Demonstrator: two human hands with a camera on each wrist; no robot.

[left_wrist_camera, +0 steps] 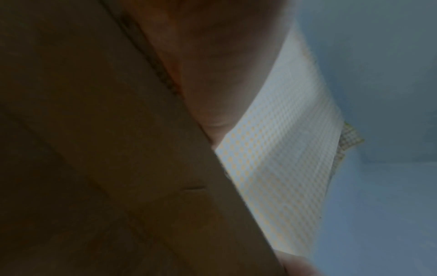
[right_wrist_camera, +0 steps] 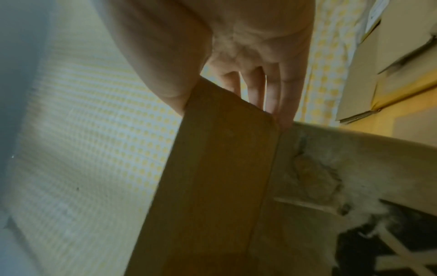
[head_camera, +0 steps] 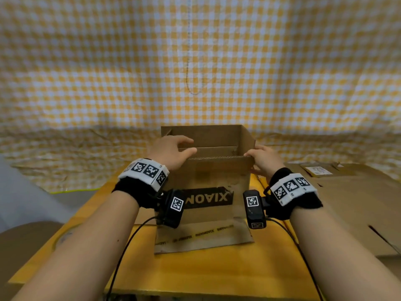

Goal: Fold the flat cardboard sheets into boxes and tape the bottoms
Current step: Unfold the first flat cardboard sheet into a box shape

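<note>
A brown cardboard box (head_camera: 206,177) stands on the yellow table (head_camera: 195,274) with its top open and black print upside down on its near wall. A bottom flap lies out flat towards me. My left hand (head_camera: 187,145) rests at the near-left top corner. Its thumb lies along the near wall's edge and its fingers spread loosely over the opening. My right hand (head_camera: 249,162) pinches the near-right top corner, thumb on the edge and fingers down the side. The right wrist view shows that hand (right_wrist_camera: 220,89) with the box (right_wrist_camera: 224,168) wall between thumb and fingers. In the left wrist view the box (left_wrist_camera: 94,149) is dark against the palm.
Flat cardboard sheets (head_camera: 347,192) lie stacked on the right of the table, close to my right wrist. A yellow-and-white checked cloth (head_camera: 195,61) hangs behind and drapes over the surface at the back. Camera cables run back along the table under both forearms.
</note>
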